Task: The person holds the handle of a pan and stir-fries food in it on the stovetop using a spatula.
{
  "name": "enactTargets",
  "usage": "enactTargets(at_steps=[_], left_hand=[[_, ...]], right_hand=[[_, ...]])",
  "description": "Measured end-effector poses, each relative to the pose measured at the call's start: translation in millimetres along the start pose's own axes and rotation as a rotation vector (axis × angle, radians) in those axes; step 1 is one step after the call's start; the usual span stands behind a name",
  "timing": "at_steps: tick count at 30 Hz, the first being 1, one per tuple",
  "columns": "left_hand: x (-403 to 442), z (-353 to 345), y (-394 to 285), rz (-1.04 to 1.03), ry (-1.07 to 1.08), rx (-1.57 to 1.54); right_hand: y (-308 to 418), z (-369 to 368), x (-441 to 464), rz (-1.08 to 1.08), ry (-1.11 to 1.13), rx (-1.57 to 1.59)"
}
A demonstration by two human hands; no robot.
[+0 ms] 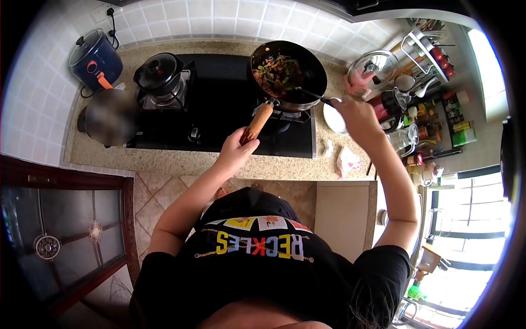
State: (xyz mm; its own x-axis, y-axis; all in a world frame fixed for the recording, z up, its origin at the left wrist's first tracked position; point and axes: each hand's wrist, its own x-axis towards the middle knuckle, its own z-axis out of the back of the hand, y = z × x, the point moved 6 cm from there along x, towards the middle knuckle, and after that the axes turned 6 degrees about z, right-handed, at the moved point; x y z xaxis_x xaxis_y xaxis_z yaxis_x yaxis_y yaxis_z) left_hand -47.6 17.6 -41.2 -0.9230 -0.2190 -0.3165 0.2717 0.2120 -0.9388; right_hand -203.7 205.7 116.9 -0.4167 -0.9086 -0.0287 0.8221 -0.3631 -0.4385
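Note:
A black wok (312, 68) sits on the right burner of the black stove, tilted a little, with cooked food (276, 74) of green and brown pieces mostly on its left side. My left hand (239, 149) is closed around the end of the wok's wooden handle (259, 122). To the right of the wok, my right hand (356, 116) grips a dark-handled spatula (312, 94), whose head reaches into the wok beside the food. A white plate (333, 117) lies on the counter just under my right hand, partly hidden by it.
On the left burner stands a lidded black pot (159, 72). A blue cooker (97, 60) and a blurred round pot (111, 118) are at the far left. Glass lid (373, 68), utensil rack (422, 49) and plastic bag (347, 162) are at the right.

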Motion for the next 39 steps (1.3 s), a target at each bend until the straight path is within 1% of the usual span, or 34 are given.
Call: enactTargets(at_steps=[4, 5, 6, 7, 8, 9, 10, 11, 13, 15, 16, 17, 19, 21, 22, 23, 25, 26, 28, 29, 31, 32, 33, 34, 35, 37, 38, 39], left_hand=[[1, 1, 0, -0.005, -0.002, -0.013], [0, 0, -1, -0.01, 0.001, -0.003], [0, 0, -2, -0.016, 0.007, 0.009], [-1, -1, -3, -0.018, 0.015, 0.014], [-1, 0, -3, -0.004, 0.023, -0.002], [-1, 2, -3, 0.011, 0.027, -0.019], [1, 4, -6, 0.006, 0.027, -0.02], [1, 5, -5, 0.012, 0.027, -0.04], [0, 3, -4, 0.027, 0.041, -0.06], [-1, 4, -3, 0.057, 0.059, -0.081], [0, 5, -4, 0.057, 0.061, -0.079], [0, 6, -4, 0.05, 0.058, -0.069], [0, 4, -4, 0.048, 0.064, -0.058], [2, 6, -4, 0.025, 0.046, 0.009], [2, 6, -3, 0.051, 0.056, -0.004], [1, 6, -1, 0.053, 0.059, 0.0], [3, 8, -2, -0.021, 0.069, 0.032], [6, 9, -2, -0.029, 0.068, 0.034], [7, 9, 1, -0.034, 0.046, 0.05], [5, 8, 0, -0.032, 0.055, 0.056], [3, 8, -4, 0.021, 0.049, 0.026], [3, 7, -1, 0.022, 0.05, 0.027], [4, 7, 1, -0.004, 0.049, 0.009], [6, 8, -1, -0.034, 0.045, -0.012], [6, 10, -2, -0.031, 0.045, -0.014], [4, 9, -3, 0.015, 0.076, -0.015], [4, 8, -3, 0.016, 0.081, -0.012], [4, 8, -3, 0.001, 0.075, -0.024]], right_hand=[[-24, 1, 9, -0.21, 0.006, 0.095], [-22, -12, 14, -0.277, -0.002, 0.107], [-22, -35, 19, -0.302, -0.058, 0.113], [-13, -51, 26, -0.341, 0.036, 0.05], [-4, -68, 24, -0.27, 0.022, 0.017], [10, -66, 22, -0.194, 0.008, -0.015], [16, -59, 13, -0.137, 0.018, -0.011], [17, -39, 5, -0.137, 0.022, -0.013], [14, -10, -12, -0.135, 0.185, -0.026], [-5, 23, -21, -0.171, 0.089, -0.024], [-10, 45, -23, -0.188, 0.012, 0.013], [-10, 62, -24, -0.192, -0.012, 0.096], [-4, 58, -24, -0.08, -0.078, 0.198], [21, 35, -3, -0.151, 0.071, 0.051], [17, 2, 6, -0.226, 0.115, 0.039], [16, -3, 13, -0.304, 0.056, 0.081], [-3, -34, 17, -0.432, 0.011, 0.13], [-5, -34, 18, -0.433, 0.004, 0.127], [-10, -32, 11, -0.542, -0.066, 0.138], [-7, -37, 10, -0.553, -0.063, 0.14], [0, -55, 16, -0.495, -0.043, 0.109], [11, -73, 17, -0.367, 0.038, 0.054], [25, -77, 18, -0.305, 0.101, 0.079], [31, -72, 10, -0.271, 0.1, 0.1], [40, -53, 1, -0.239, 0.107, 0.125], [38, -11, -17, -0.218, 0.18, 0.02], [28, 9, -21, -0.235, 0.186, 0.04], [21, 36, -24, -0.295, 0.17, 0.028]])
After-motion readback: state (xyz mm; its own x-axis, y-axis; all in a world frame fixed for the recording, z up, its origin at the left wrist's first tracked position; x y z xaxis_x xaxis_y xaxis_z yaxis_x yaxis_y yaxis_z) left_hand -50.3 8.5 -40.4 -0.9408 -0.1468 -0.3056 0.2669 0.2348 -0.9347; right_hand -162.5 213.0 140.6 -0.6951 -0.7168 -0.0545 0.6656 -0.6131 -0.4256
